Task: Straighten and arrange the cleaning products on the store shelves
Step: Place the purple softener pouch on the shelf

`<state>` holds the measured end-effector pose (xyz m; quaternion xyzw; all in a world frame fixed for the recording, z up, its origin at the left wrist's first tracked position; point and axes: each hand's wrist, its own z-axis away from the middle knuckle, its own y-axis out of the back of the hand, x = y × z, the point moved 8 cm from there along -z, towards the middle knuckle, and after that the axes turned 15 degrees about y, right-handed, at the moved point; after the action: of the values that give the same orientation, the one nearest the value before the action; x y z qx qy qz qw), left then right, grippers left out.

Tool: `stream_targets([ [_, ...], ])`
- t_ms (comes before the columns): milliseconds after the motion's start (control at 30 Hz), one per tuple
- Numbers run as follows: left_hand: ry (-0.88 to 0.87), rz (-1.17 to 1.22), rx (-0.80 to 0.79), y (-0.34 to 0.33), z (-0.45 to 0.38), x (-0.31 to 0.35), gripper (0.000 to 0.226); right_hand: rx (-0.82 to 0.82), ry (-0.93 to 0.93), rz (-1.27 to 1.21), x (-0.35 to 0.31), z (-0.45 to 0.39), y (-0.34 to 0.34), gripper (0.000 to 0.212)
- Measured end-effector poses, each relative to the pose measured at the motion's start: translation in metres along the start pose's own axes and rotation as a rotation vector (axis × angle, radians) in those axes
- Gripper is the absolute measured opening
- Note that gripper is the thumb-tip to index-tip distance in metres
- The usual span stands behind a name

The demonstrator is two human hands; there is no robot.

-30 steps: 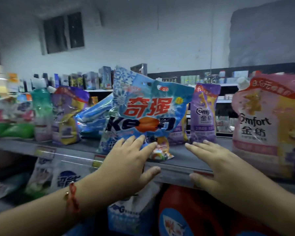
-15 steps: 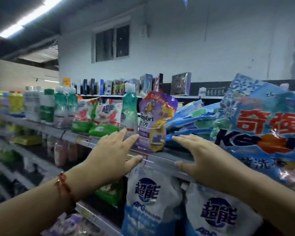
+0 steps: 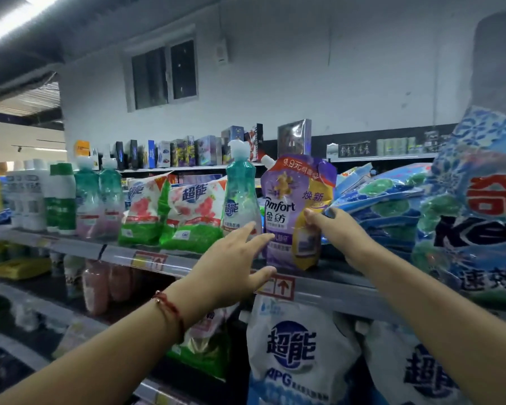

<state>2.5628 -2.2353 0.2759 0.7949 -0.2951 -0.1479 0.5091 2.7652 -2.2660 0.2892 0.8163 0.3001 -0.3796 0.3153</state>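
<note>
A purple Comfort softener pouch (image 3: 287, 211) stands upright at the front of the top shelf (image 3: 327, 287). My right hand (image 3: 338, 229) grips its right edge, thumb on the front, fingers behind. My left hand (image 3: 234, 264) reaches with straight fingers to the pouch's lower left, fingertips touching it beside a teal bottle (image 3: 240, 197). Flat blue detergent bags (image 3: 392, 206) lie stacked behind my right hand. A big blue Keon bag (image 3: 479, 217) stands at the far right.
Green-and-white detergent bags (image 3: 170, 217) and more bottles (image 3: 67, 197) line the shelf to the left. White refill pouches (image 3: 298, 352) hang under the shelf edge. Lower shelves hold pink bottles (image 3: 100, 285). Small boxes (image 3: 187, 153) fill a far shelf.
My view swung left along the shelf, away from the Keon bag. Both hands rose from the shelf edge to the purple pouch; my right hand took hold of its edge.
</note>
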Motion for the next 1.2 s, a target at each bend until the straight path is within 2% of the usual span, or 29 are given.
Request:
stream_targets([
  [100, -0.105, 0.09, 0.035, -0.02, -0.019, 0.011, 0.069, 0.141, 0.045, -0.176, 0.019, -0.015, -0.015, 0.021],
  [233, -0.045, 0.271, 0.022, -0.054, -0.035, 0.003, 0.07, 0.307, 0.082, -0.383, 0.029, -0.016, -0.022, 0.019],
  [333, -0.084, 0.543, 0.112, -0.064, -0.036, 0.004, 0.069, 0.434, 0.141, -0.525, 0.023, -0.01, -0.014, 0.018],
  [433, -0.027, 0.95, 0.248, -0.051, -0.034, -0.002, 0.077, 0.431, 0.192, -0.698, 0.003, 0.007, -0.005, 0.015],
  [500, 0.009, 1.353, 0.133, -0.045, -0.035, -0.001, 0.088, 0.357, 0.183, -0.773, -0.009, 0.023, -0.004, 0.018],
  [533, 0.021, 1.498, 0.046, -0.045, -0.034, 0.0, 0.084, 0.313, 0.17, -0.785, -0.013, 0.032, -0.006, 0.02],
  [633, 0.083, 1.657, -0.137, -0.052, -0.016, 0.0, 0.052, 0.175, 0.148, -0.796, -0.022, 0.059, -0.013, 0.028],
  [733, 0.215, 1.788, -0.303, -0.091, 0.033, -0.005, 0.042, 0.068, 0.088, -0.689, -0.011, 0.098, -0.026, 0.049],
  [800, 0.278, 1.829, -0.417, -0.126, 0.077, -0.004, 0.048, 0.039, -0.03, -0.629, 0.02, 0.136, -0.043, 0.054],
  [900, 0.472, 1.851, -0.593, -0.188, 0.153, -0.01, 0.052, 0.066, -0.329, -0.62, 0.076, 0.212, -0.073, 0.077],
  [933, 0.544, 1.857, -0.675, -0.206, 0.181, -0.013, 0.057, 0.074, -0.399, -0.608, 0.089, 0.238, -0.083, 0.074],
  [1000, 0.696, 1.858, -0.841, -0.234, 0.234, -0.017, 0.064, 0.103, -0.513, -0.579, 0.112, 0.289, -0.098, 0.05],
  [1033, 0.758, 1.856, -0.906, -0.245, 0.258, -0.019, 0.063, 0.122, -0.571, -0.555, 0.122, 0.313, -0.105, 0.044],
  [1133, 0.925, 1.798, -0.995, -0.268, 0.311, -0.025, 0.044, 0.136, -0.689, -0.502, 0.146, 0.37, -0.121, 0.051],
  [1200, 1.001, 1.762, -1.002, -0.275, 0.335, -0.03, 0.043, 0.16, -0.735, -0.511, 0.153, 0.394, -0.131, 0.051],
])
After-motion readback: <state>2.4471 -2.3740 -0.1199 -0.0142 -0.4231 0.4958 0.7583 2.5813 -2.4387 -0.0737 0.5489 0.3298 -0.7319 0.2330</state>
